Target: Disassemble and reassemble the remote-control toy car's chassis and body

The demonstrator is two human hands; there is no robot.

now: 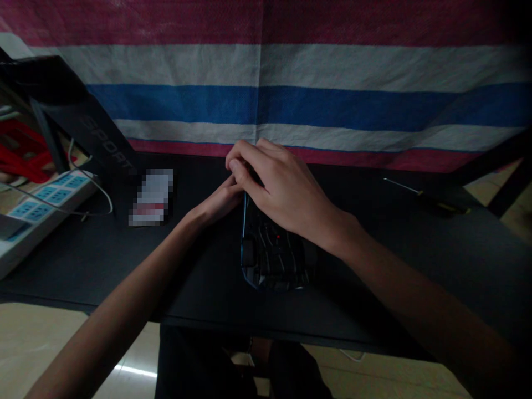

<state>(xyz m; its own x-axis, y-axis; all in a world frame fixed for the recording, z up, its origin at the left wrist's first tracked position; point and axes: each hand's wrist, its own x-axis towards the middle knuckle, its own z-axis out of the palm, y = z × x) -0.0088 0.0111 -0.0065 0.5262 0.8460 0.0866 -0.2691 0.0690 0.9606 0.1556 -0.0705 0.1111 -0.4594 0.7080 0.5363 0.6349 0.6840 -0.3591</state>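
A toy car (276, 260) lies on the black table with its dark underside up, showing a wheel, blue edging and a small red dot. My right hand (276, 180) covers its far end, fingers curled and thumb pressed close to the index finger. Whatever those fingers hold is hidden. From the left, my left hand (226, 197) reaches the far left side of the car and grips it there. Most of its fingers disappear behind my right hand.
To the right lies a screwdriver (432, 202) with a thin shaft. A blurred-out white and red item (152, 197) rests on the left, near a white power strip (50, 202) with a cable. Behind the table (199, 293) hangs a striped sheet (332, 105).
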